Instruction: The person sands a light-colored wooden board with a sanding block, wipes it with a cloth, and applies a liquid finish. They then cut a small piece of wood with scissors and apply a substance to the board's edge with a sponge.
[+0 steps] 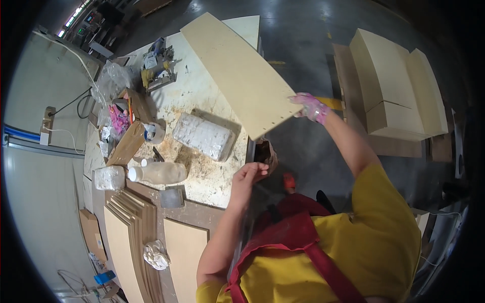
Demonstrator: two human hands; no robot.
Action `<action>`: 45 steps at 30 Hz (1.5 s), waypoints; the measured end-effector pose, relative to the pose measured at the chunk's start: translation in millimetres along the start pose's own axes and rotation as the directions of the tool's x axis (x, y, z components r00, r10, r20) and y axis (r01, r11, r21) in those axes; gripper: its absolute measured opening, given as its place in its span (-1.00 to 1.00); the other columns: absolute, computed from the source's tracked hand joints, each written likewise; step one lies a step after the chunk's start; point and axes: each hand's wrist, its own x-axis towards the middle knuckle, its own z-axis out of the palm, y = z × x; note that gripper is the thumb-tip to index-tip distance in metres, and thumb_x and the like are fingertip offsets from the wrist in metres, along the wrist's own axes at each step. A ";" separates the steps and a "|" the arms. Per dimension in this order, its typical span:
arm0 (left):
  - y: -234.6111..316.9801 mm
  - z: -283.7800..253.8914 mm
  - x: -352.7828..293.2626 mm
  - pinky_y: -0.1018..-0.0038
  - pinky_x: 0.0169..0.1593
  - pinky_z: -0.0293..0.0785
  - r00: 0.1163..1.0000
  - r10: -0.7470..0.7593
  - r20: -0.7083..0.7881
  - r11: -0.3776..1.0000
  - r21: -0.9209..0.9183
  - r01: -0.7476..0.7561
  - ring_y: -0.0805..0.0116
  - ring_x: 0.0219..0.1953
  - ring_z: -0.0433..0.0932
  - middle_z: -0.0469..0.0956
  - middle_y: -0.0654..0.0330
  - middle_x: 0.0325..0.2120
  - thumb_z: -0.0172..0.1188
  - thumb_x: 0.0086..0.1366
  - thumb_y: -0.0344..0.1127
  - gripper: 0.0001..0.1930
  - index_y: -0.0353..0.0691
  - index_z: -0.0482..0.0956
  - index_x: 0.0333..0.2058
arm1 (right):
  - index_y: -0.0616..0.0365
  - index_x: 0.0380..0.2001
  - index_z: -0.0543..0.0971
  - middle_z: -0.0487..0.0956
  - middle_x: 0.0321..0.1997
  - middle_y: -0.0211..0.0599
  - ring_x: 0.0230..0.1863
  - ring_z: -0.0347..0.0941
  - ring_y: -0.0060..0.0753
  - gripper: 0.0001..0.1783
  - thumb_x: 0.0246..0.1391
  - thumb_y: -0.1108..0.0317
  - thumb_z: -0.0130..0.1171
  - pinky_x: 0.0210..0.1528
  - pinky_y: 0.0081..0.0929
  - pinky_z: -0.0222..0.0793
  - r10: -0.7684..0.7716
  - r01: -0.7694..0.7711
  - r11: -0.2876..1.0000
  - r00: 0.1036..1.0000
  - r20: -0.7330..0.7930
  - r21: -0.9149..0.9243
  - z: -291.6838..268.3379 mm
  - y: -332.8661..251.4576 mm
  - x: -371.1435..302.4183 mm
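Note:
A long pale wooden board [237, 70] with small holes along its near end slants over the far right part of the worktable [237, 194]. My right hand [310, 107], in a pink-stained glove, grips the board by its right corner. My left hand [248, 177] is bare and held at the table's near edge, its thumb and fingers pinched together. Whether anything small is between them is hidden. Just beyond it hangs an open brown bag [272, 156]. A block wrapped in clear plastic [203, 135] lies on the stained tabletop, left of the board.
At left stand a cardboard box [126, 144] of odds and ends, a plastic bottle [159, 172] and a power tool [159, 65]. Stacked boards [124, 237] and a single board [186, 252] lie nearer me. Large board stacks [386, 76] stand on the right.

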 end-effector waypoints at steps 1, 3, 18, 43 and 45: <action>2.7 8.5 9.4 0.42 0.01 0.42 1.000 -0.025 0.002 1.000 0.007 0.025 0.35 -0.13 0.53 0.55 0.12 -0.14 -0.01 0.40 -0.14 -0.65 -0.31 0.46 -0.04 | 0.10 -0.17 0.53 0.54 -0.35 -0.42 -0.40 0.45 -0.58 -0.66 0.05 0.14 0.19 -0.50 -0.63 0.38 -0.038 0.038 0.999 0.999 0.007 0.017 -10.4 -8.7 -16.4; 7.9 16.4 24.0 0.40 0.04 0.41 0.997 -0.059 -0.043 0.998 -0.004 0.059 0.34 -0.08 0.49 0.50 0.12 -0.06 -0.01 0.40 -0.11 -0.59 -0.28 0.36 0.07 | 0.15 -0.18 0.53 0.54 -0.38 -0.38 -0.44 0.43 -0.58 -0.63 0.05 0.11 0.16 -0.58 -0.65 0.29 -0.095 0.095 0.995 0.994 0.049 0.019 -36.6 -11.3 -43.6; -41.5 -0.4 42.5 0.33 0.02 0.37 0.888 0.036 -0.458 0.979 0.195 0.061 0.10 -0.10 0.48 0.51 -0.16 -0.15 -0.08 0.38 0.03 -0.39 -0.56 0.30 0.01 | 0.13 0.14 0.38 0.42 0.18 -0.19 0.15 0.32 -0.20 -0.39 0.26 -0.09 -0.26 0.26 -0.18 0.16 0.387 -0.497 0.809 0.853 0.351 0.315 -50.0 42.5 2.3; -22.0 -135.8 -370.0 0.09 -0.32 0.39 0.666 0.651 -0.366 0.463 0.886 0.034 -0.14 -0.39 0.50 0.52 -0.06 -0.51 -0.01 0.30 0.06 -0.65 -0.12 0.42 -0.30 | 0.22 0.17 0.33 0.37 0.24 -0.18 0.21 0.28 -0.19 -0.41 0.18 0.09 0.09 0.29 -0.16 0.13 -0.327 0.053 0.909 0.704 0.631 0.413 30.3 -49.1 -158.3; -42.3 -158.7 -437.2 0.14 -0.27 0.38 0.688 0.578 -0.439 0.517 0.849 0.107 -0.11 -0.32 0.49 0.51 -0.08 -0.44 0.00 0.30 -0.01 -0.68 -0.18 0.43 -0.31 | 0.21 0.17 0.33 0.34 0.26 -0.16 0.24 0.24 -0.19 -0.42 0.20 0.06 0.02 0.32 -0.14 0.08 -0.275 0.325 0.817 0.946 -0.174 0.477 140.5 10.7 -262.2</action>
